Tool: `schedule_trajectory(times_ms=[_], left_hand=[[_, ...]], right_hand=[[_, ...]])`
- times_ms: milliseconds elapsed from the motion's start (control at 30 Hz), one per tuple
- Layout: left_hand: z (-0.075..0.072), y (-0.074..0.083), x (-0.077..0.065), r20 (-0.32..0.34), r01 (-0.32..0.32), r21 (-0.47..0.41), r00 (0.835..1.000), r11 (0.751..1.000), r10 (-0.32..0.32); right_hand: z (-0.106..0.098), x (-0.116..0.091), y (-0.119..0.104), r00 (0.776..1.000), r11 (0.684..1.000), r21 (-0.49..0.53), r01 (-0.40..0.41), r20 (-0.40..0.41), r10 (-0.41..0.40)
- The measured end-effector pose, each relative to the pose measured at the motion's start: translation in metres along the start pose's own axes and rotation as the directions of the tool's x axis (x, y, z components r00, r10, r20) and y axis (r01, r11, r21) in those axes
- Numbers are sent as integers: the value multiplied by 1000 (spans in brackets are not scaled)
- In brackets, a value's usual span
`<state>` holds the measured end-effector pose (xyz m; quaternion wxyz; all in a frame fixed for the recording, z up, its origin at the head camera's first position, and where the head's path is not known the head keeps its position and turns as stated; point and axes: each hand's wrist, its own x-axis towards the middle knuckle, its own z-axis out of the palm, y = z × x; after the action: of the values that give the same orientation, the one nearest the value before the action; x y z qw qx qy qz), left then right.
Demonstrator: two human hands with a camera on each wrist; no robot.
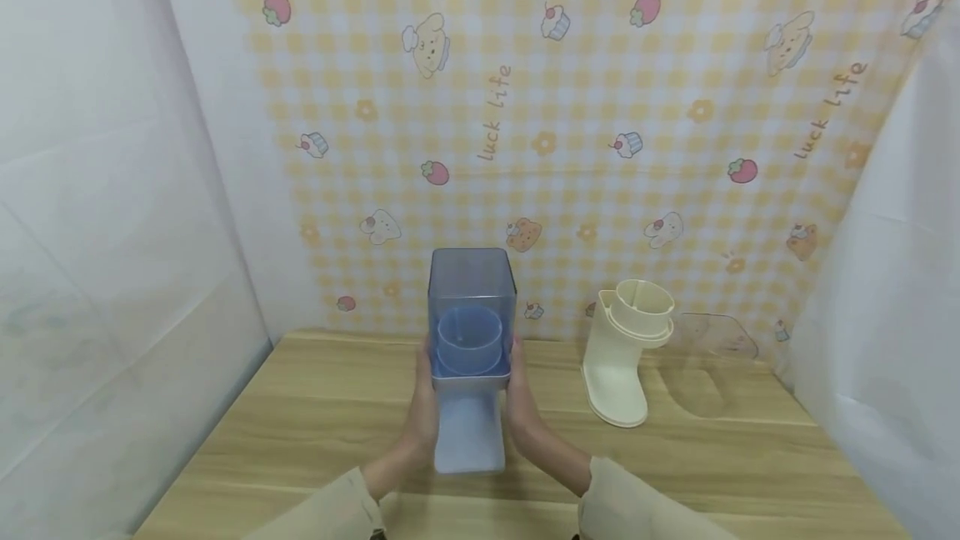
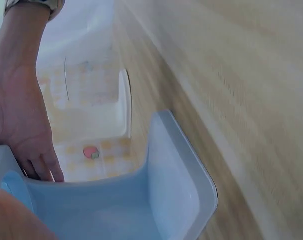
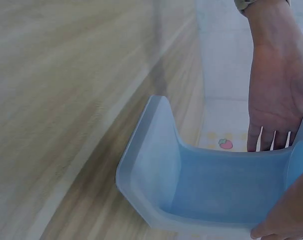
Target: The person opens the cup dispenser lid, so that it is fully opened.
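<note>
A blue pet feeder point(image 1: 469, 432) stands upright in the middle of the wooden table, a see-through square hopper point(image 1: 472, 273) over its round collar. My left hand point(image 1: 424, 407) holds its left side, just under the hopper. Opposite it, my right hand point(image 1: 521, 402) grips the right side at the same height. Both wrist views show fingers reaching behind the blue neck, their tips partly hidden. The feeder's flat front foot point(image 3: 146, 165) is close over the table.
To the right stands a cream feeder base point(image 1: 617, 365) with an open round collar. Beside it lies a clear plastic container point(image 1: 701, 386). A yellow checked cloth point(image 1: 540, 107) hangs behind the wooden table point(image 1: 337, 415), with white sheets point(image 1: 97, 190) at both sides.
</note>
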<state>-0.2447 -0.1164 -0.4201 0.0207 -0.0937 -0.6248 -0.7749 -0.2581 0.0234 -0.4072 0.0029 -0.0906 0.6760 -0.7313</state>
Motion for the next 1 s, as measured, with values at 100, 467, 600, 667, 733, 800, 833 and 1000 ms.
schedule_trajectory(times_ms=[100,467,600,667,733,800,833,1000], left_hand=[[8,2,-9,-23,-9,60,1000,998,10],[-12,-5,10,-3,-139,92,990,986,140],[-32,-8,49,39,-176,116,984,978,172],[-39,-10,61,71,-154,117,987,981,146],[-42,-14,64,80,-125,140,990,982,115],[-41,-18,63,88,-108,123,991,986,98],[-39,-21,62,90,-99,109,992,989,89],[-23,-25,50,65,-108,53,992,993,105]], right_hand=[[-6,-8,-1,1000,1000,-6,11,19,-11],[-24,-12,-12,982,985,-51,164,100,-159],[-27,-16,-30,950,947,-75,312,32,-310],[-25,-20,-38,939,935,-93,343,14,-344],[-20,-25,-44,936,929,-124,350,13,-351],[-15,-31,-47,944,932,-154,327,17,-328],[-12,-33,-48,948,936,-158,315,20,-316],[-7,-38,-48,955,947,-121,296,22,-296]])
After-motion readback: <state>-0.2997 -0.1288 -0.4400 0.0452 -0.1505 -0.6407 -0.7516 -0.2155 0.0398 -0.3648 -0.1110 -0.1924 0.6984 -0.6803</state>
